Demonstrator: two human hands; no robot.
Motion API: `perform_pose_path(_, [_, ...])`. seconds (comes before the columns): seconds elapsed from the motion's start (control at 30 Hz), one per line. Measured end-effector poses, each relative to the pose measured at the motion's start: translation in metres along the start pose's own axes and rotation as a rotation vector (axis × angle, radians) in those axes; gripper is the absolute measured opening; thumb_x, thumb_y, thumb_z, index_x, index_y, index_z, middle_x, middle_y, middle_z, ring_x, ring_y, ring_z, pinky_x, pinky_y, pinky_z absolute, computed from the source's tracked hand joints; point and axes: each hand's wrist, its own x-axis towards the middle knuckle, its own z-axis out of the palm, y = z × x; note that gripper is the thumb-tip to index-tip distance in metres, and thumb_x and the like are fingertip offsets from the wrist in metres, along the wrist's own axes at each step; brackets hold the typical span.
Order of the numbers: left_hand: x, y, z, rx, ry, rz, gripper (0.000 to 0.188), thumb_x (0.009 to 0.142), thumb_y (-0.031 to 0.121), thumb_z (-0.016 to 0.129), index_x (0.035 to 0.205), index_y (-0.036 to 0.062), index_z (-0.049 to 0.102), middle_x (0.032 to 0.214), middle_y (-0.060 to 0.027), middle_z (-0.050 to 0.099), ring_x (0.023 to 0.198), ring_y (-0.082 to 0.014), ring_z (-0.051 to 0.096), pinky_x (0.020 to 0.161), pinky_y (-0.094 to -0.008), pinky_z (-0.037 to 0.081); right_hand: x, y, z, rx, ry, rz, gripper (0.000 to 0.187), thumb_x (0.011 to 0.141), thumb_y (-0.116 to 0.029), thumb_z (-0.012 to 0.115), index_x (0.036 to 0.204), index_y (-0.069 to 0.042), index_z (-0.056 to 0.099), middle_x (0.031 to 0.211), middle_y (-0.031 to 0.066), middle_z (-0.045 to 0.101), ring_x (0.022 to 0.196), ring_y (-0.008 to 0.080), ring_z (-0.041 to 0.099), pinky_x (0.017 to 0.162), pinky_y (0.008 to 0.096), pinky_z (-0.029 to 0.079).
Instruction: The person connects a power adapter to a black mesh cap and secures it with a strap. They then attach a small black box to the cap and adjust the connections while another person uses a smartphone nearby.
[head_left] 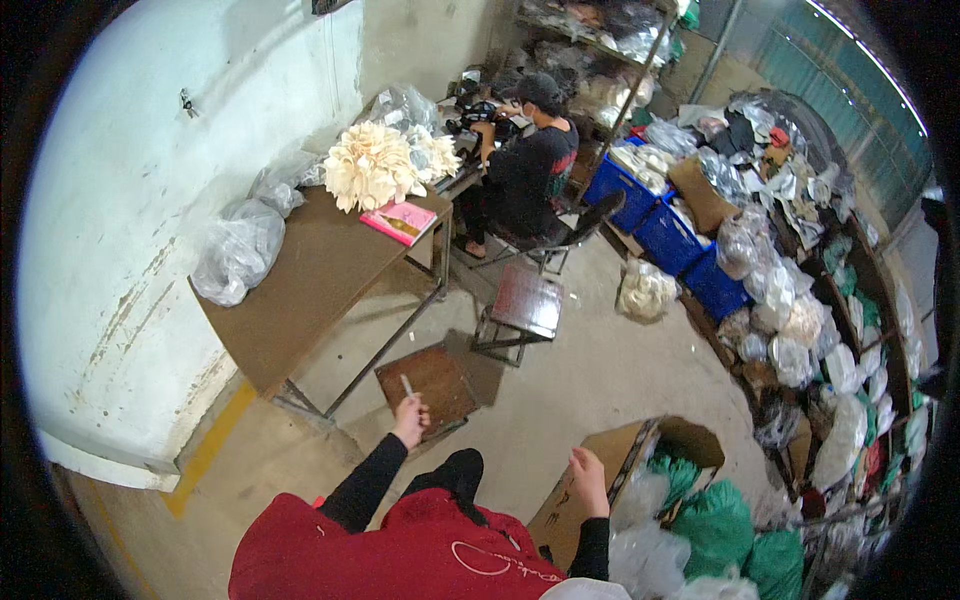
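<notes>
Pinching a slim white pen-like stick [406, 385], the left hand [411, 420] hangs above a low brown stool [447, 385]; the right hand [588, 475] hovers near an open cardboard box [612, 442], and I cannot tell whether its fingers meet; white cursive script [495, 563] crosses the wearer's red garment [320, 550]; a pink booklet [403, 220] on the brown table [290, 290] bears print too small to read.

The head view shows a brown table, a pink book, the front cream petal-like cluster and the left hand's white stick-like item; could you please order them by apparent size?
1. Brown table
2. Front cream petal-like cluster
3. Pink book
4. White stick-like item, in the left hand
</notes>
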Motion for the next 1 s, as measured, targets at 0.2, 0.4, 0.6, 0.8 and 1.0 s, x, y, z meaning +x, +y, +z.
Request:
perform_pose_path(0.2, [0.239,0.08,0.031,-0.121,0.105,0.24,0.026,0.078,-0.005,0.049,0.102,0.0049,0.05,0.086,-0.006,0.053,0.065,-0.0155,0.051,0.058,-0.0277,0.045,0.242,0.026,-0.022,-0.217,-0.266,-0.248,0.029,0.095,-0.023,0.058,0.114,-0.002,0.065,0.1,0.0225,0.068,0.093,0.0338,0.067,0.081,0.0422,0.052])
perform_pose_path(0.4, [0.408,0.243,0.072,-0.134,0.288,0.835,0.015,0.092,0.007,0.058,0.081,0.0141,0.051,0.065,0.0009,0.053,0.057,-0.0111,0.054,0.046,-0.0247,0.038,0.279,0.131,-0.051,-0.345,-0.253,0.09,0.035,0.094,-0.033,0.058,0.113,-0.005,0.066,0.097,0.0188,0.071,0.087,0.0353,0.068,0.076,0.0457,0.055])
perform_pose_path(0.6, [0.448,0.322,0.079,-0.307,0.795,0.584,0.034,0.096,0.024,0.059,0.128,0.0163,0.05,0.1,0.0016,0.062,0.099,-0.0158,0.058,0.082,-0.033,0.044,0.388,0.104,-0.02,-0.07,-0.232,0.462,0.034,0.094,-0.03,0.058,0.113,-0.003,0.066,0.097,0.0179,0.071,0.087,0.0309,0.068,0.076,0.043,0.054])
perform_pose_path(0.8, [0.453,0.146,0.126,-0.446,0.409,0.59,0.023,0.099,0.03,0.054,0.113,0.0116,0.057,0.099,0.0008,0.065,0.097,-0.0173,0.059,0.086,-0.0326,0.046,0.515,0.081,-0.039,0.014,-0.271,0.351,0.034,0.094,-0.027,0.059,0.114,-0.001,0.066,0.096,0.017,0.071,0.086,0.0266,0.067,0.077,0.0403,0.054])
perform_pose_path(1.0, [0.421,-0.158,0.296,0.121,0.481,-0.131,0.026,0.093,0.025,0.061,0.114,0.0106,0.063,0.101,-0.0055,0.068,0.097,-0.0199,0.063,0.087,-0.0337,0.049,0.654,0.155,-0.11,-0.009,-0.339,0.283,0.033,0.094,-0.024,0.059,0.115,0.0,0.066,0.096,0.0161,0.071,0.086,0.0223,0.066,0.077,0.0376,0.053])
